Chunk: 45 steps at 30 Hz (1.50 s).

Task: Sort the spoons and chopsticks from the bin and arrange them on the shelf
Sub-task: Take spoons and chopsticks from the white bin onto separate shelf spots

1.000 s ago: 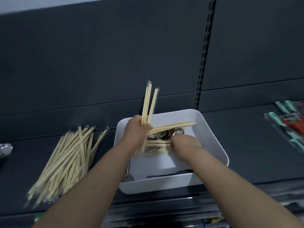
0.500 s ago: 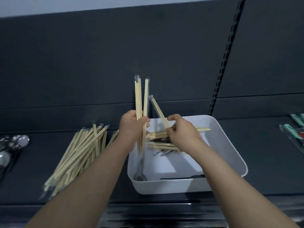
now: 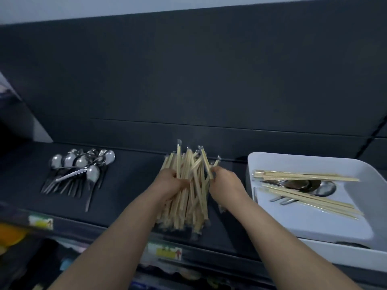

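Since they quit the bin (image 3: 303,225), the left hand (image 3: 170,184) and right hand (image 3: 227,183) grip the chopstick pile (image 3: 189,199).

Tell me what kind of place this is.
Probably a shop aisle: a dark display shelf carries price labels along its front edge, and spoons and chopsticks are laid out on it in sorted piles like stock.

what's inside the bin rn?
Two loose groups of chopsticks lie across a few spoons in the bin. The chopsticks cover parts of the spoons, so their count is unclear, and anything beneath them is hidden.
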Available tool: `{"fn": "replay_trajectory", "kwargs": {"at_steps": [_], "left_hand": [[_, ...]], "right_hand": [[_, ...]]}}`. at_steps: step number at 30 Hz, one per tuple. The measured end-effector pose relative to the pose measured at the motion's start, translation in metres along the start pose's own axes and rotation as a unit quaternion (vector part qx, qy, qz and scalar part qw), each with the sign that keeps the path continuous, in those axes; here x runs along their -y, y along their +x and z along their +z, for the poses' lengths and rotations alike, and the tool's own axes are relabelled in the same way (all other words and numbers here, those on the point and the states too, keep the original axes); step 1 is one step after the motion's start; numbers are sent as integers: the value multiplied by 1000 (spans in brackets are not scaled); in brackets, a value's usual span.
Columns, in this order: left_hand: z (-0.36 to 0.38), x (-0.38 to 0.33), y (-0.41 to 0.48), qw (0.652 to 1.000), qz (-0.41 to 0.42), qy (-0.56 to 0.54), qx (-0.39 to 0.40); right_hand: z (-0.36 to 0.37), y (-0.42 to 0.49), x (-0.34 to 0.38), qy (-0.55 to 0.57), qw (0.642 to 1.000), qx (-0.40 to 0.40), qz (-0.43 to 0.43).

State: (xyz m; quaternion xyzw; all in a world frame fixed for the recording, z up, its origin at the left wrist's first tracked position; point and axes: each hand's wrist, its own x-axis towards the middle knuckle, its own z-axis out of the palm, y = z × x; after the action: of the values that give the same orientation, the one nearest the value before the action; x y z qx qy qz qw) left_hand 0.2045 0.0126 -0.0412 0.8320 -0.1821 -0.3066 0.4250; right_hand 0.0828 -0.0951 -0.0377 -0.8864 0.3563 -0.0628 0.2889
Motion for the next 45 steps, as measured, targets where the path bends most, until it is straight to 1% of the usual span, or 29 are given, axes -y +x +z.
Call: {"fn": "replay_trajectory", "kwargs": {"at_steps": [2,4,7,8,11,13,16,19,23,27,32,34,37,39,41,42,43,45], "left_hand": [[-5,7,10,1000,15,24,6],[-9,10,17,997,45,57,-12],[-15,13,24,975,92,195,-60],[-17,13,25,964,109,234,-69],[-16,12,30,940,166,286,-82],[-10,5,32,933,209,280,-87],[8,-14,31,921,257,287,-64],[27,-32,25,909,296,291,-40],[50,-50,16,897,330,293,-31],[85,-70,2,890,347,295,-14],[134,-95,-18,892,352,285,14],[153,-102,-24,893,349,281,47],[180,-109,-33,892,322,297,110],[199,-110,-36,879,299,334,162],[219,-109,-39,855,282,382,211],[228,-107,-40,846,277,400,219],[236,-105,-39,841,275,415,211],[249,-102,-37,836,289,439,156]], "right_hand": [[17,3,5,-4,1000,8,7],[29,4,11,-8,1000,25,5],[36,0,16,-42,996,73,-1],[36,-2,16,-57,996,71,-3],[32,-9,12,-104,994,0,-13],[26,-13,8,-147,987,-53,-26],[10,-16,-1,-208,971,-113,-24],[-6,-20,-14,-220,964,-149,1],[-24,-29,-36,-224,960,-167,17],[-47,-44,-73,-218,960,-171,41],[-81,-58,-126,-205,960,-176,66],[-95,-64,-148,-198,962,-171,77],[-115,-72,-182,-191,964,-162,93],[-124,-77,-201,-193,964,-152,96],[-131,-81,-217,-193,966,-144,96],[-133,-83,-225,-187,967,-141,98],[-136,-84,-232,-179,969,-138,101],[-139,-86,-242,-160,973,-122,109]]}}
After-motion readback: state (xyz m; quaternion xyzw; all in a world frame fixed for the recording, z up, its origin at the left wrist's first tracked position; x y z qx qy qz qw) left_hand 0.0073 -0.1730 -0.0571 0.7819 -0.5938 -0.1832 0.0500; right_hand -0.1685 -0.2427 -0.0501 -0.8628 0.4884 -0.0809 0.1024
